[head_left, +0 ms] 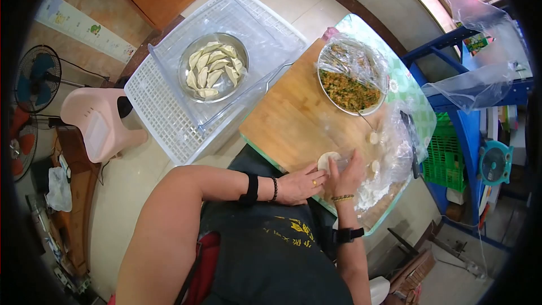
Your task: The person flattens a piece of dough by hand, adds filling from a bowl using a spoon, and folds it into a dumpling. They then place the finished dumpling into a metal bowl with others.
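A round dough wrapper (326, 161) lies near the front edge of the wooden board (282, 113). My left hand (302, 184) has its fingertips closed at the wrapper's near left edge. Across the wrapper's right side, my right hand (347, 174) is curled over a small translucent cylinder (342, 164), mostly hidden by the fingers. Small dough pieces (373, 138) sit to the right, close to a heap of white flour (371, 193). Farther back is a bowl of chopped filling (349, 91), partly covered with plastic film and with a thin utensil handle sticking out.
At left, a metal bowl (241, 85) of folded dumplings (210, 68) stands on a clear lid over a white plastic crate (164, 118). A crumpled plastic bag (398, 147) and a dark-handled tool (410, 135) lie at the table's right. A pink stool (99, 118) stands far left.
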A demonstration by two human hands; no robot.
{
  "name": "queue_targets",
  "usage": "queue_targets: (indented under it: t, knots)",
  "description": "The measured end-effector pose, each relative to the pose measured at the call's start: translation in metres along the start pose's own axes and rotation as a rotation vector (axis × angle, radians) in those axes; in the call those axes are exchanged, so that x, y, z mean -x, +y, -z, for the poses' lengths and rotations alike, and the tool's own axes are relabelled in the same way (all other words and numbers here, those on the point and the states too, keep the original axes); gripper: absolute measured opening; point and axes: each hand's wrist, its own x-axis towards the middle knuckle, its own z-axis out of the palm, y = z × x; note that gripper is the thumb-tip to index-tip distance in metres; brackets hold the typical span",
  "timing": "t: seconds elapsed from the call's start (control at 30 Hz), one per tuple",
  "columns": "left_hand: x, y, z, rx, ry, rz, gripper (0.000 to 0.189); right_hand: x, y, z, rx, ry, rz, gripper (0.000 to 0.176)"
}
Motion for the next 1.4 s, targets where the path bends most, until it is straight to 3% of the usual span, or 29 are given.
queue_targets:
  t: [0.13, 0.27, 0.33, 0.37, 0.43, 0.57, 0.67, 0.77, 0.83, 0.9, 1.03, 1.1, 1.17, 1.23, 1.4]
  knots:
    - [0.000, 0.000, 0.004, -0.059, 0.089, -0.009, 0.059, -0.020, 0.018, -0.005, -0.141, 0.017, -0.088, 0.074]
    - [-0.002, 0.001, 0.006, 0.023, 0.035, 0.101, 0.059, -0.016, 0.012, 0.010, -0.178, -0.009, -0.015, 0.073]
    - [0.000, 0.000, 0.007, 0.007, 0.178, 0.061, 0.059, -0.005, -0.001, 0.013, -0.247, -0.042, -0.002, 0.072]
    - [0.001, 0.001, 0.005, 0.012, 0.176, 0.060, 0.059, 0.003, -0.007, 0.012, -0.232, -0.050, 0.100, 0.072]
    - [0.002, -0.001, 0.002, 0.029, -0.090, 0.071, 0.066, 0.013, -0.020, 0.007, -0.218, -0.061, 0.202, 0.071]
    - [0.011, -0.002, 0.004, -0.011, -0.085, 0.068, 0.068, 0.009, -0.029, -0.003, -0.049, -0.040, 0.084, 0.073]
    - [0.008, -0.003, 0.005, -0.058, 0.046, 0.051, 0.064, -0.019, -0.011, -0.007, -0.033, -0.024, -0.013, 0.074]
    - [0.006, -0.002, 0.003, -0.095, 0.055, 0.046, 0.062, -0.034, 0.013, -0.019, -0.075, 0.012, -0.078, 0.074]
    - [0.002, -0.001, 0.004, -0.017, -0.019, 0.146, 0.062, -0.039, 0.013, -0.014, -0.101, 0.050, -0.085, 0.075]
    - [0.004, -0.002, 0.007, -0.037, 0.040, 0.139, 0.062, -0.035, 0.012, -0.003, -0.337, 0.009, -0.024, 0.070]
    - [0.008, -0.004, 0.003, -0.029, 0.063, 0.124, 0.060, -0.005, -0.015, 0.007, -0.360, -0.117, 0.070, 0.067]
    - [0.010, -0.005, 0.007, -0.006, -0.025, 0.136, 0.060, 0.005, -0.039, 0.009, -0.069, -0.100, 0.250, 0.065]
    - [0.014, -0.006, 0.007, 0.015, -0.116, 0.150, 0.061, 0.002, -0.034, -0.001, -0.006, -0.092, 0.196, 0.068]
    - [0.017, -0.010, 0.004, -0.036, 0.158, 0.092, 0.057, -0.020, -0.025, -0.005, -0.059, -0.064, 0.039, 0.072]
    - [0.002, -0.012, 0.009, -0.004, 0.091, 0.221, 0.057, -0.045, 0.006, -0.016, -0.280, 0.061, -0.016, 0.074]
